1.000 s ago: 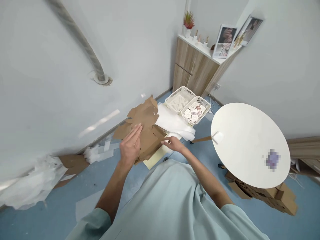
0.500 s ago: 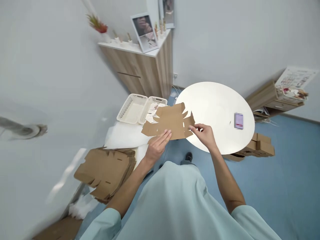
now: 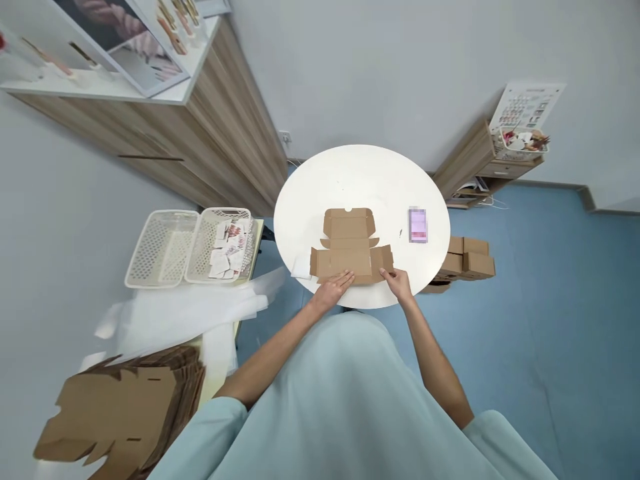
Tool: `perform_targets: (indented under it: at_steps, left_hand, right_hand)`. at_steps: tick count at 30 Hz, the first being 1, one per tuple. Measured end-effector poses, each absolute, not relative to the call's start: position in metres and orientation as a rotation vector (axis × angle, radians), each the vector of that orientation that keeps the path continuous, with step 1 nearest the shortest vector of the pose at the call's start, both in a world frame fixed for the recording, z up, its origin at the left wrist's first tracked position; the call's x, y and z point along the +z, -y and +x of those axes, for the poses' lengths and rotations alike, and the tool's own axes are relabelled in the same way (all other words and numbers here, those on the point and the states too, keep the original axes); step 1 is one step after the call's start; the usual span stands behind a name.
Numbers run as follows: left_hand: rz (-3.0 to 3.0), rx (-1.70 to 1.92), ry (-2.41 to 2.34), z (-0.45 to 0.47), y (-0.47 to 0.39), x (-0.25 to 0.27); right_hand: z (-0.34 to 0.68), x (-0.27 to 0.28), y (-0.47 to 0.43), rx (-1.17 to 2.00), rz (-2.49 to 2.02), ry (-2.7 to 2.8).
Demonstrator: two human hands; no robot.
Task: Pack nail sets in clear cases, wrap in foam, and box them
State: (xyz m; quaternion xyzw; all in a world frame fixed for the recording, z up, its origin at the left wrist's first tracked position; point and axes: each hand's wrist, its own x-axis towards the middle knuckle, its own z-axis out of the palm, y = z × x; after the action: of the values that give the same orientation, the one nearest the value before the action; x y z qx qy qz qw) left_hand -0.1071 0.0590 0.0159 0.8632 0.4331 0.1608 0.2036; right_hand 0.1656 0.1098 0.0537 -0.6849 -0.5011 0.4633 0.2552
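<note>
An unfolded cardboard box rests on the round white table, its side flaps partly raised and its notched lid flap pointing away from me. My left hand lies on its near edge with fingers stretched flat over the panel; the thumb is hard to make out. At the right side flap, my right hand pinches the cardboard between thumb and fingers. A thin white sheet sticks out beside the box's left side.
A pixelated purple item lies on the table's right. To my left are white baskets, one holding cards, white foam sheets and a stack of flat cardboard boxes. Folded boxes stand on the floor beyond the table's right edge.
The view has turned right, toward the table. Both hands have brought the cardboard box from over the left edge onto the tabletop, where its side flaps now stand partly up.
</note>
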Motion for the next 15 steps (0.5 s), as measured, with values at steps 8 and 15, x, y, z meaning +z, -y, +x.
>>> perform_targets:
  at_steps: [8,15]
  left_hand:
    - [2.303,0.237,-1.198,-0.069,-0.074,-0.037]
    - [2.199,0.154,-1.346,-0.089,-0.081,-0.028]
  right_hand:
    - [0.199,0.013,-0.128,1.27,-2.089,1.485]
    - [0.198,0.031,-0.16,0.94,-2.0,1.681]
